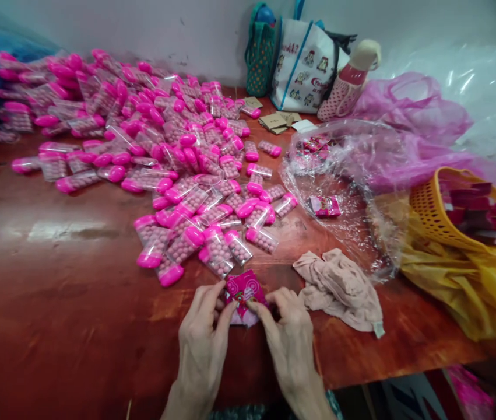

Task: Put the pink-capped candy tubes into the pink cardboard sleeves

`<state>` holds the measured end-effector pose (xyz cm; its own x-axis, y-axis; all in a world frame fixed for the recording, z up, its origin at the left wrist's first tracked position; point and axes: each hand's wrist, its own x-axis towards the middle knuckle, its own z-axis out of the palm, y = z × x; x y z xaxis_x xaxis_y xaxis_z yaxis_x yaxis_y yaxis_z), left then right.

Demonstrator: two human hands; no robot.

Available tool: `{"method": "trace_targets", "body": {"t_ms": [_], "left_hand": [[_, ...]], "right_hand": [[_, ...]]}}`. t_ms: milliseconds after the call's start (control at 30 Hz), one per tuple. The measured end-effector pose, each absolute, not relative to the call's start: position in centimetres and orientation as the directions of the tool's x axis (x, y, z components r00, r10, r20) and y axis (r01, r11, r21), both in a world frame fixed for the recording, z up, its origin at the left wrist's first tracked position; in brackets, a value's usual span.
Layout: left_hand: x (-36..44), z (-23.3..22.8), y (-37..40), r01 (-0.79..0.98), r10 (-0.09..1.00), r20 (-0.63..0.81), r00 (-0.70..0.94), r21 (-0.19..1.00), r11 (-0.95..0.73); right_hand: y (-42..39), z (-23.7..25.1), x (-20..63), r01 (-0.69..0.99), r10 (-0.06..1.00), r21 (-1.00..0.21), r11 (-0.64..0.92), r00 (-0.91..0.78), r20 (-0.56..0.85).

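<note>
My left hand (201, 338) and my right hand (289, 335) meet near the front edge of a red-brown table (55, 280). Together they pinch a small pink printed packet (244, 291), which seems wrapped around a pink-capped tube beneath it. My fingertips grip it from both sides. Just beyond my hands lies a big heap of clear candy tubes with pink caps (164, 151), filled with pinkish balls and spread across the table to the far left.
A crumpled beige cloth (344, 289) lies right of my hands. A clear plastic bag (344, 181) holds more pink packets. A yellow basket (461, 213) on yellow plastic sits at the right. Bags (304, 58) stand against the back wall.
</note>
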<state>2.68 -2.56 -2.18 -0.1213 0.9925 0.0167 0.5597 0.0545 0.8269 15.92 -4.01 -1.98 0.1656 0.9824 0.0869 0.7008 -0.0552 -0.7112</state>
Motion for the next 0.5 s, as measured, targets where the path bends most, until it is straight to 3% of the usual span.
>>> {"method": "trace_targets", "body": {"t_ms": [133, 400, 500], "left_hand": [[3.4, -2.7, -2.8, 0.477, 0.985, 0.009, -0.173, 0.875, 0.076], [4.0, -3.1, -2.9, 0.437, 0.977, 0.021, -0.211, 0.896, 0.075], [4.1, -3.4, -2.8, 0.468, 0.981, 0.011, -0.195, 0.880, 0.083]], "right_hand": [[-3.3, -2.5, 16.2, 0.691, 0.970, -0.716, -0.099, 0.228, 0.086], [-3.4, -2.6, 16.8, 0.676, 0.974, -0.736, 0.033, 0.144, 0.176], [-3.4, -2.2, 17.3, 0.657, 0.970, -0.753, -0.050, 0.213, 0.121]]}}
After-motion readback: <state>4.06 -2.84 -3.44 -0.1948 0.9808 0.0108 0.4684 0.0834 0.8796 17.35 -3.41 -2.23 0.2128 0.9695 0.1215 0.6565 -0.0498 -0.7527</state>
